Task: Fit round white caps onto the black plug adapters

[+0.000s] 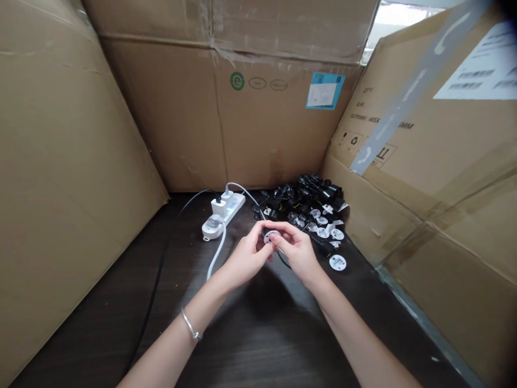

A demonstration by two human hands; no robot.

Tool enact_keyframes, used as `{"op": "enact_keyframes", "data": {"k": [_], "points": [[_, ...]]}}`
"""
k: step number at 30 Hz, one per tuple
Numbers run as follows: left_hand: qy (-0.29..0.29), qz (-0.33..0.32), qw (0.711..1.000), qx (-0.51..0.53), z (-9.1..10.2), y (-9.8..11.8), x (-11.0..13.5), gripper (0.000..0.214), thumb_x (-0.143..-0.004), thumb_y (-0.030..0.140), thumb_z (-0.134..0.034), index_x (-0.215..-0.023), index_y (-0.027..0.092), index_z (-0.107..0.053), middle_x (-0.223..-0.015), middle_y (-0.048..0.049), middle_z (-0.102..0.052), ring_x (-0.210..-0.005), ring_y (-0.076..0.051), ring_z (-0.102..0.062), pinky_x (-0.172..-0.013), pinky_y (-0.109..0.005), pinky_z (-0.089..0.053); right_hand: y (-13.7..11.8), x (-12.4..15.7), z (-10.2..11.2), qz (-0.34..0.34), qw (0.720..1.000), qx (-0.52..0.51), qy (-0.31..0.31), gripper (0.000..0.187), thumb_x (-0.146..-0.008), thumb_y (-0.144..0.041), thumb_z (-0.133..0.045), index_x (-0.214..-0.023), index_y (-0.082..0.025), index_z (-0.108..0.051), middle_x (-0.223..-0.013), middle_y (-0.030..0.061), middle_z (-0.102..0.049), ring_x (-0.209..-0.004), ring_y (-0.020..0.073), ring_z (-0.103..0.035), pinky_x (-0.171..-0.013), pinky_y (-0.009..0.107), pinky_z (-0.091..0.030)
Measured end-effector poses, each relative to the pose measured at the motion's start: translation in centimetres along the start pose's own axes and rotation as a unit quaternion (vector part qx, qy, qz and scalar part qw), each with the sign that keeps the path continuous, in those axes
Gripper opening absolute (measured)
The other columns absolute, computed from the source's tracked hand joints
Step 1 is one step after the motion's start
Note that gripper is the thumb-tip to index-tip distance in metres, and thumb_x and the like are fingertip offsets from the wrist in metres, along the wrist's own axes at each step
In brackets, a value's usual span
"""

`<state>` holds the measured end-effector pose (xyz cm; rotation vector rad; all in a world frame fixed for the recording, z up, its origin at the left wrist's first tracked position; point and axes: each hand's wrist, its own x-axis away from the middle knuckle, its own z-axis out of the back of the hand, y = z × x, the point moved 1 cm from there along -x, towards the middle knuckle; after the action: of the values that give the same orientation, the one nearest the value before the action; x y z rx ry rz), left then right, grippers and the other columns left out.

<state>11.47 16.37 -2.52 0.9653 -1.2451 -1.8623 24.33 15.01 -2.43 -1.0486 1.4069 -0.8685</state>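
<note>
Recording a dark tabletop (258,334) beneath the hands: a white plastic power strip (223,213) lies beyond the left hand (246,257), a heap of black plug connectors (299,202) beyond the right hand (297,250); both grasp a small white round disc (272,236) between them.

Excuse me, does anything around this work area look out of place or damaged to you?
A strip of grey tape seems to have come loose, running diagonally across the right-hand cardboard panel. Also, one round white disc lies apart from the heap of black cable parts.
</note>
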Motion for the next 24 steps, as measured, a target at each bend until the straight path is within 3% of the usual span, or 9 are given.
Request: {"op": "enact_keyframes", "data": {"k": [4,7,10,16,21,24], "points": [[-0.041,-0.004,0.996,0.078,0.0,0.0,-0.2,0.035,-0.080,0.026,-0.052,-0.113,0.020,-0.042,-0.088,-0.0016,-0.053,-0.072,-0.011,-0.055,-0.064,-0.023,-0.044,0.2,-0.2,0.4,0.006,1.000,0.021,0.013,0.018,-0.069,-0.023,-0.065,-0.087,-0.019,-0.068,-0.096,0.0046,-0.061,-0.079,0.0134,-0.056,-0.066,0.024,-0.048],[-0.052,0.004,0.994,0.096,0.0,0.4,-0.3,0.032,-0.084,0.032,-0.046,-0.113,0.018,-0.042,-0.088,-0.0017,-0.053,-0.068,-0.010,-0.055,-0.059,-0.022,-0.041,0.3,-0.4,0.7,0.004,1.000,0.020,0.010,0.018,-0.069,-0.025,-0.065,-0.086,-0.019,-0.068,-0.094,0.0048,-0.060,-0.072,0.0118,-0.054,-0.060,0.023,-0.047],[-0.033,-0.004,0.995,0.093,-0.1,0.4,-0.4,0.032,-0.088,0.038,-0.038,-0.112,0.017,-0.043,-0.090,-0.0028,-0.053,-0.066,-0.010,-0.053,-0.061,-0.023,-0.042,0.4,-0.4,0.8,0.006,1.000,0.024,0.003,0.019,-0.070,-0.025,-0.064,-0.088,-0.019,-0.068,-0.097,0.0054,-0.060,-0.072,0.0116,-0.053,-0.058,0.022,-0.046],[-0.005,-0.025,0.997,0.078,-0.4,-0.5,-0.5,0.031,-0.088,0.035,-0.040,-0.111,0.016,-0.046,-0.086,-0.0025,-0.054,-0.069,-0.010,-0.052,-0.062,-0.023,-0.042,0.0,-0.4,1.0,-0.011,0.999,0.008,-0.034,0.023,-0.072,-0.022,-0.063,-0.094,-0.018,-0.064,-0.095,0.0048,-0.061,-0.076,0.0128,-0.056,-0.063,0.023,-0.048],[0.025,-0.016,0.992,0.125,0.0,-0.4,-0.7,0.034,-0.087,0.036,-0.041,-0.109,0.013,-0.049,-0.080,-0.0027,-0.053,-0.063,-0.010,-0.052,-0.055,-0.022,-0.041,-0.8,-0.3,1.3,-0.065,0.985,-0.074,-0.140,0.044,-0.066,-0.017,-0.069,-0.108,-0.021,-0.057,-0.101,0.0038,-0.058,-0.080,0.0131,-0.056,-0.070,0.026,-0.049],[0.043,-0.007,0.991,0.127,0.3,-0.1,-0.8,0.037,-0.085,0.035,-0.046,-0.113,0.012,-0.049,-0.080,-0.0034,-0.055,-0.063,-0.010,-0.053,-0.056,-0.021,-0.040,-1.0,-0.3,1.4,-0.067,0.986,-0.099,-0.119,0.040,-0.070,-0.020,-0.065,-0.109,-0.023,-0.055,-0.112,0.0045,-0.054,-0.091,0.0144,-0.054,-0.074,0.026,-0.049]]}}
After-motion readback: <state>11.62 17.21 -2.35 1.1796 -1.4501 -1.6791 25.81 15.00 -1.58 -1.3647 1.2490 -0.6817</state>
